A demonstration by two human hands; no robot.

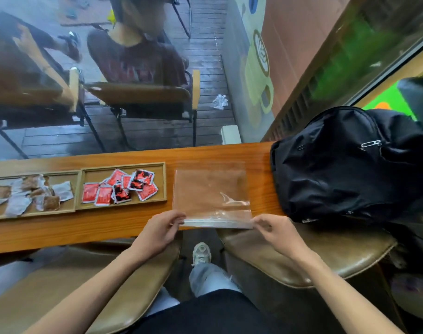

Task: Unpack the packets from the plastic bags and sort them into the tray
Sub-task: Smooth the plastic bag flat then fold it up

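A clear, flat plastic bag (210, 194) lies on the wooden table, with no packets showing inside. My left hand (161, 229) pinches its near left corner at the zip strip. My right hand (275, 229) pinches the near right corner. To the left sits a wooden tray (166, 182) with two compartments. The right compartment holds several red packets (120, 188). In the left compartment lie several brown and white packets (29, 194).
A black backpack (350, 165) stands on the table right beside the bag. The table (61, 230) is a narrow wooden counter against a glass pane. Brown chairs (326, 259) stand under its near edge. Behind the glass a person sits on a chair.
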